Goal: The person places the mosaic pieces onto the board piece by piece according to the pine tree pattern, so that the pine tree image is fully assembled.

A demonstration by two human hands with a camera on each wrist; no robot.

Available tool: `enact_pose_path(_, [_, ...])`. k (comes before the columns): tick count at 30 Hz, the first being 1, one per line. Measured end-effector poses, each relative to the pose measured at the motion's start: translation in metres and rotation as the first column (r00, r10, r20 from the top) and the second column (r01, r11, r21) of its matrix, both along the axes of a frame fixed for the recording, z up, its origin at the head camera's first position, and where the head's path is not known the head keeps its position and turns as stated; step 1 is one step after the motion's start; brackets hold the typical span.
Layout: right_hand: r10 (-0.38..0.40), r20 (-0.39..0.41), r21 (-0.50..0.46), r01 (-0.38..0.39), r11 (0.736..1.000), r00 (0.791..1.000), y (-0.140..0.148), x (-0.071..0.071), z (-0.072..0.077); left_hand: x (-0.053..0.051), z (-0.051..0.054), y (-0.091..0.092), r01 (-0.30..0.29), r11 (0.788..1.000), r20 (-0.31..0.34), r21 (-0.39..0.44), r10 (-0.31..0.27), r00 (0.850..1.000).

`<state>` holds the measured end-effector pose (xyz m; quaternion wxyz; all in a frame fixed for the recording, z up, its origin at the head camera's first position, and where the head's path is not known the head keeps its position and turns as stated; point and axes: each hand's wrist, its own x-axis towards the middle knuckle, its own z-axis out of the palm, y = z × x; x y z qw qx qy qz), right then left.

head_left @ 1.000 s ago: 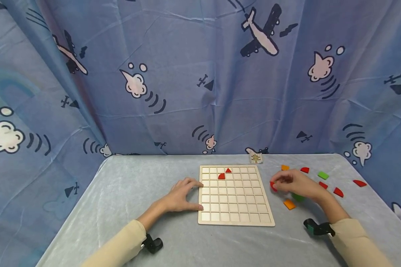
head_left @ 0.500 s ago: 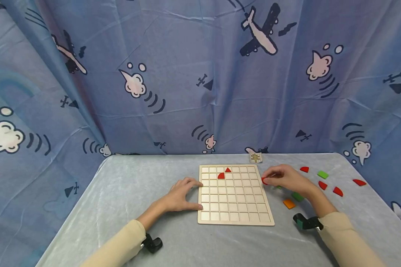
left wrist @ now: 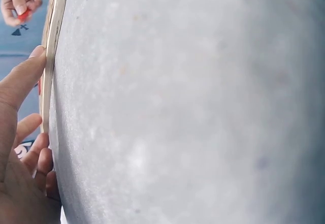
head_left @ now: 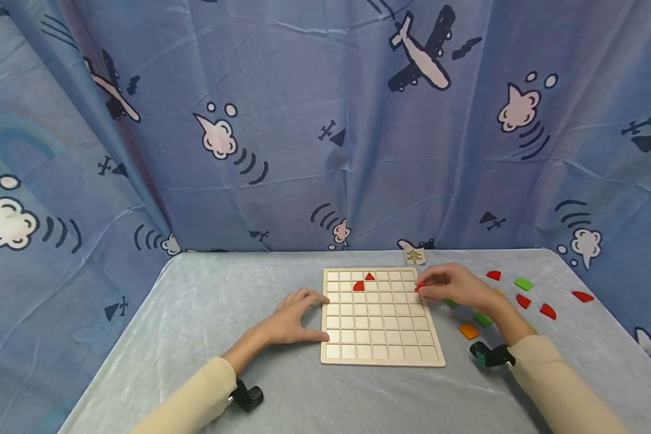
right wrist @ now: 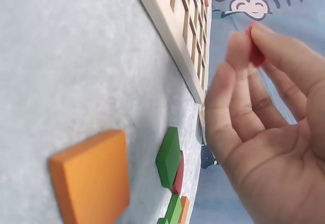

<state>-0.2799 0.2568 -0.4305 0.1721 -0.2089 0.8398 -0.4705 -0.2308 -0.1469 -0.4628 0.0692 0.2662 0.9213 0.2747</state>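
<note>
A square wooden grid board [head_left: 377, 323] lies flat on the table. In its upper cells sit a red triangle [head_left: 370, 276] and a red quarter-circle piece [head_left: 359, 286]. My left hand [head_left: 290, 319] rests at the board's left side, thumb and fingers spread apart and touching the edge. Over the board's upper right edge, my right hand [head_left: 460, 288] pinches a small red piece [right wrist: 256, 49] between thumb and fingertips. The fingers cover much of that piece, so its full shape is hidden. In the right wrist view it is held above the table, apart from the board.
Right of the board lie an orange tile [head_left: 469, 331], a dark green piece [head_left: 483, 319], a light green piece [head_left: 524, 283] and several red pieces, one a quarter circle [head_left: 548, 311]. A small patterned square [head_left: 415, 256] lies behind the board. A blue curtain [head_left: 282, 150] hangs behind the table.
My right hand has moved left with the red piece, from beside the loose pieces to the board's upper right edge. My left hand stays at the board's left side.
</note>
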Motion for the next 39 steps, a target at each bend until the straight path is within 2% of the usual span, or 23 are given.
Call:
enact_pose_path(5, [-0.053,0.011,-0.037,0.053,0.998,0.999,-0.007,-0.004,0.0,0.001,0.0,0.001,0.002,1.0,0.003,0.003,-0.002,1.0])
enact_pose_path(8, [-0.069,-0.025,-0.033,0.068,0.997,0.997,-0.011,-0.007,0.0,0.001,0.0,0.001,0.001,1.0,0.002,0.006,-0.001,1.0])
enact_pose_path(14, [-0.053,-0.091,0.013,0.055,0.998,0.994,-0.021,-0.013,0.0,0.001,0.0,0.0,-0.001,1.0,-0.001,0.004,0.001,1.0])
enact_pose_path(18, [-0.074,-0.065,0.013,0.075,0.997,0.995,-0.028,-0.017,0.0,0.001,0.0,0.0,-0.002,1.0,0.0,-0.001,0.002,1.0])
enact_pose_path(22, [-0.09,-0.023,-0.031,0.089,0.996,0.996,-0.035,-0.021,-0.002,0.001,0.0,0.001,-0.004,1.0,0.001,-0.005,0.004,1.0])
enact_pose_path(26, [-0.098,-0.059,-0.026,0.096,0.995,0.993,-0.039,-0.026,-0.005,0.001,-0.001,0.0,-0.006,1.0,0.0,-0.006,0.006,1.0])
enact_pose_path(31, [-0.082,-0.118,-0.003,0.082,0.997,0.99,-0.042,-0.03,-0.009,0.001,-0.001,0.0,-0.006,1.0,0.0,-0.006,0.006,1.0])
enact_pose_path(39, [-0.052,-0.11,-0.009,0.052,0.999,0.993,-0.047,-0.034,-0.011,0.0,-0.002,0.001,-0.002,1.0,-0.004,-0.001,0.002,1.0])
